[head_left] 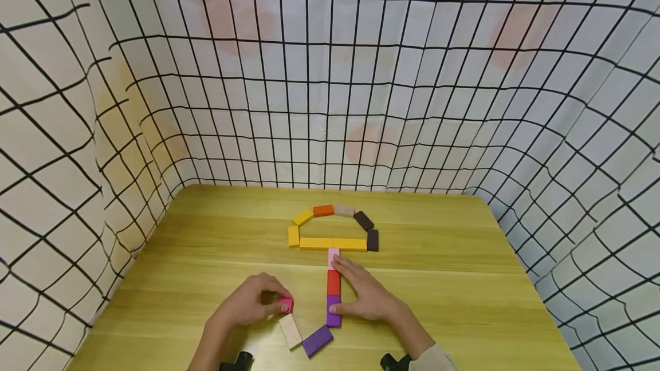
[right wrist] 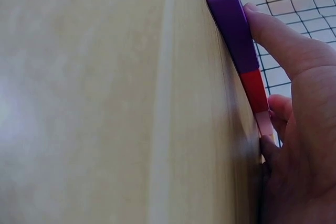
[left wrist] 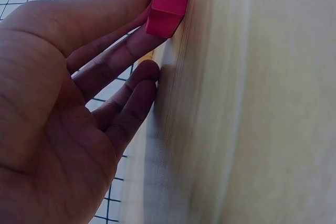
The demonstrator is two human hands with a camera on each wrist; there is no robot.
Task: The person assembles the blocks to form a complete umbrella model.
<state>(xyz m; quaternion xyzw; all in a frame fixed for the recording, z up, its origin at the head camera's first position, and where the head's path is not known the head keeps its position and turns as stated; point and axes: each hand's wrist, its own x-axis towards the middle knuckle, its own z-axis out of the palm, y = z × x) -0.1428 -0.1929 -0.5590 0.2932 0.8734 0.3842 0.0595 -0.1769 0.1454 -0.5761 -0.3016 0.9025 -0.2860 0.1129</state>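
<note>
Between thumb and fingers, my left hand [head_left: 251,301] pinches a magenta block [head_left: 286,305]. The end of that block meets a pale wooden block [head_left: 291,331], which slants down to a purple block [head_left: 317,340]. My right hand [head_left: 372,295] lies spread along a straight column of blocks. Its thumb touches the upright purple block [head_left: 333,311], and its fingers reach over the light pink block [head_left: 333,259]; a red block [head_left: 333,283] sits between those two. In the right wrist view the thumb rests against the purple block [right wrist: 231,22].
Above the column, two long yellow blocks [head_left: 316,243] form a flat base. Over it arches a curve of yellow, orange [head_left: 323,210], greyish and dark blocks [head_left: 364,220]. A black wire mesh [head_left: 330,82] with white cloth encloses the wooden table [head_left: 464,279] at the back and sides.
</note>
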